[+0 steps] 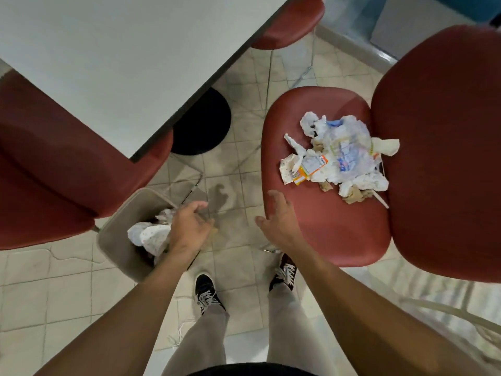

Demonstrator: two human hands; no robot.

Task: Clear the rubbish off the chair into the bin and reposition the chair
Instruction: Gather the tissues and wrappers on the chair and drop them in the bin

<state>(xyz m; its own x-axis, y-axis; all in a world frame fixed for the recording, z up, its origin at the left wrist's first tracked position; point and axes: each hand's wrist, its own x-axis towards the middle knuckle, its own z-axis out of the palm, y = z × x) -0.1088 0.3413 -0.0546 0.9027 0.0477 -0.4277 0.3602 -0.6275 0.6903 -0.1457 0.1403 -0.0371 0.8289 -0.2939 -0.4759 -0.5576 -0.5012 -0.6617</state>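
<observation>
Several crumpled scraps make up the rubbish (339, 156), heaped on the chair (325, 226) seat beyond the right hand (276, 221). It looks light, soft and loose, likely to scatter; scooping from the heap's edges should work best. The bin (119, 240) sits under the left hand (189, 226), already holding paper. Both hands hang empty, fingers relaxed. A white table (122, 63) lies ahead.
</observation>
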